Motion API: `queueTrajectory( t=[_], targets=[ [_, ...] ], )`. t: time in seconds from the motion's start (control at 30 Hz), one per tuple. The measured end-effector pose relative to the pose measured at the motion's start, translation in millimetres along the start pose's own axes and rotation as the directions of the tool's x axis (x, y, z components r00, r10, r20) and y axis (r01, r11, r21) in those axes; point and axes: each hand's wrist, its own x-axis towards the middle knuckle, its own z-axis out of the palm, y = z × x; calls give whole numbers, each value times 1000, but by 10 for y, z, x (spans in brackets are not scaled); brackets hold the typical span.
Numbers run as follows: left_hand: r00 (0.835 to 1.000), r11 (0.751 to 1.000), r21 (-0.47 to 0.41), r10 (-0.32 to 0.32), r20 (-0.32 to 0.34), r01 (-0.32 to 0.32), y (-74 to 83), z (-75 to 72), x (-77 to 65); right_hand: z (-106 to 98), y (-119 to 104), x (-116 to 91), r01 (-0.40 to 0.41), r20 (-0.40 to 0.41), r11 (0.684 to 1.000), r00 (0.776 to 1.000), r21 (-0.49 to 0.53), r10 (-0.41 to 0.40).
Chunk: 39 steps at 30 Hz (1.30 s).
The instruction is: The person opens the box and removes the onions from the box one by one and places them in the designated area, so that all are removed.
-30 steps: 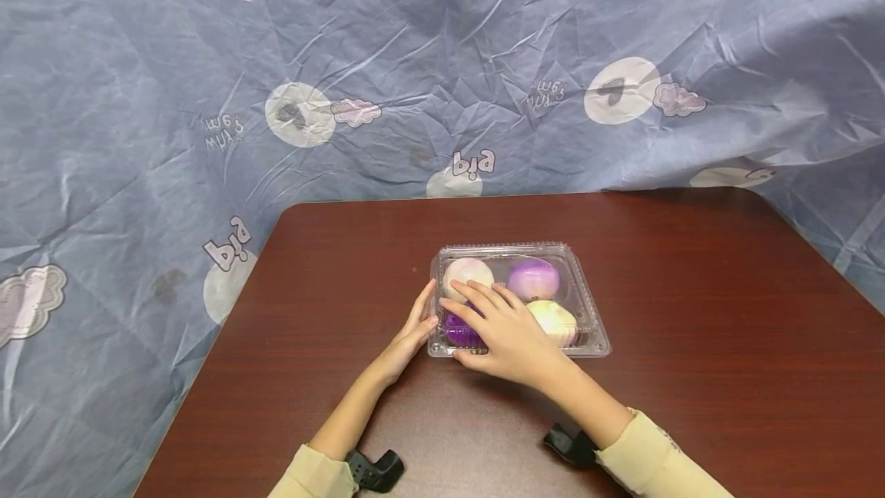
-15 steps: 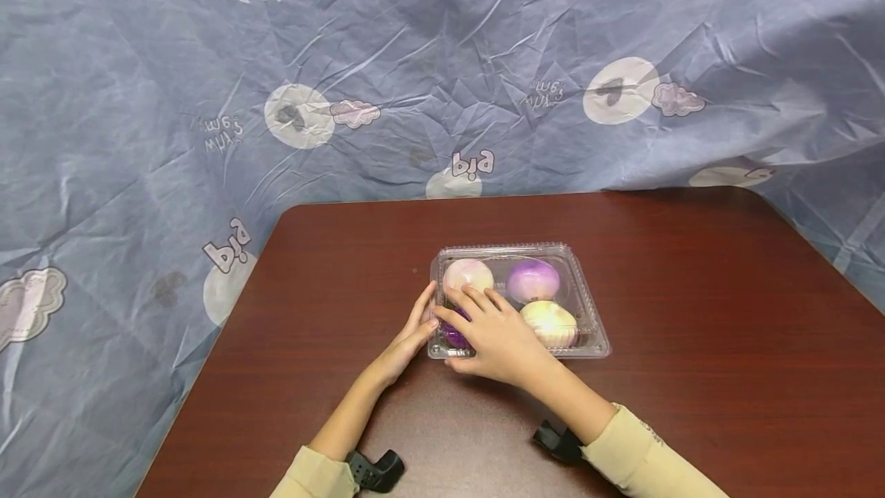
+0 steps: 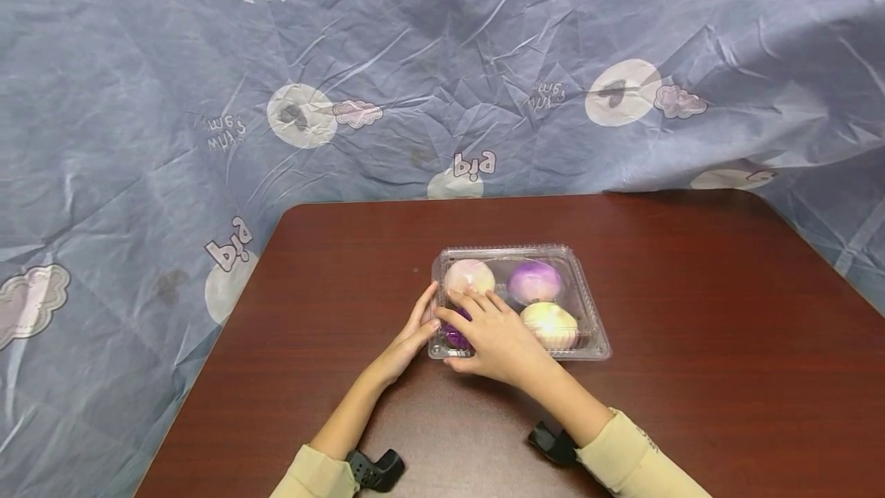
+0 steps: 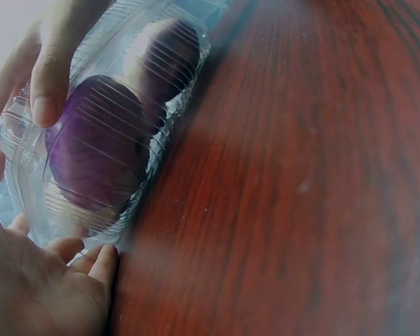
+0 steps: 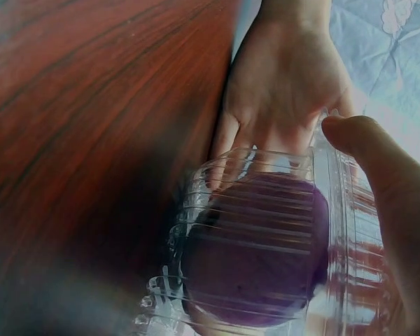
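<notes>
A clear plastic clamshell box (image 3: 586,290) sits closed on the table with several round onion-like vegetables inside. Through its lid show a pinkish-white one (image 3: 470,273), a purple one (image 3: 535,281), a pale yellow one (image 3: 551,325) and a dark purple one (image 5: 259,252). My left hand (image 3: 408,340) lies along the box's left side, fingers extended and touching the wall. Spread over the lid's front left is my right hand (image 3: 503,340), its fingers fairly straight. In the right wrist view its thumb (image 5: 371,150) rests at the front rim, close to the left palm.
The dark red wooden table (image 3: 705,306) extends around the box, with a blue-grey printed cloth (image 3: 442,75) hanging behind it. Black wrist straps (image 3: 376,471) sit at the cuffs of both pale yellow sleeves (image 3: 314,475).
My right hand has shifted a little left and toward the front over the lid, uncovering more of the yellow and pinkish-white vegetables. The left hand and the box have stayed in place.
</notes>
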Motion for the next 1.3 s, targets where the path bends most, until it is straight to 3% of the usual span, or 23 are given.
queueTrajectory(
  t=[0.57,0.93,1.3],
  targets=[
    [1000,1000,-1,-11,-12,11,6,11,-11,-55,16,29,0,29,999,1000,51,-1],
    [1000,1000,-4,6,7,-6,-7,1,-3,-67,39,67,22,7,998,1000,59,-22],
    [1000,1000,-1,19,8,-19,-9,2,-9,-130,-9,106,91,59,996,994,15,-91]
  ],
)
